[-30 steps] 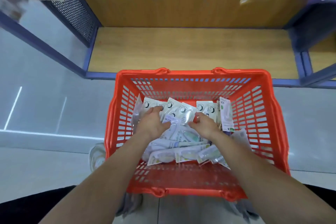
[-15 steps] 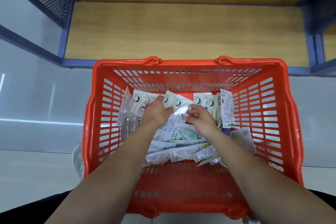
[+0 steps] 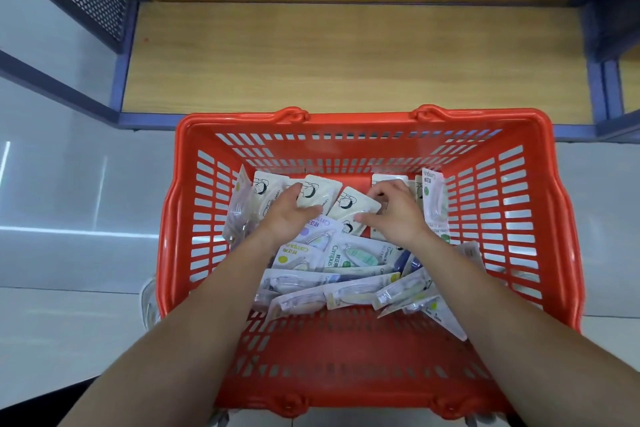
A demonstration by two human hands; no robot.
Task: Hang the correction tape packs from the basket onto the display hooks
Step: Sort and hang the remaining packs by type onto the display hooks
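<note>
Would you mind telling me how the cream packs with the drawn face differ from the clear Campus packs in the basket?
The cream packs are opaque with a drawn face; the Campus packs are clear-fronted with coloured dots. The cream packs lean by the far wall; the Campus packs lie heaped nearer. Both sit in the red basket.

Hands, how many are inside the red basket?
2: the left hand grips a cream face pack near the basket far wall; the right hand pinches the neighbouring pack beside it. Neither is hidden.
</note>
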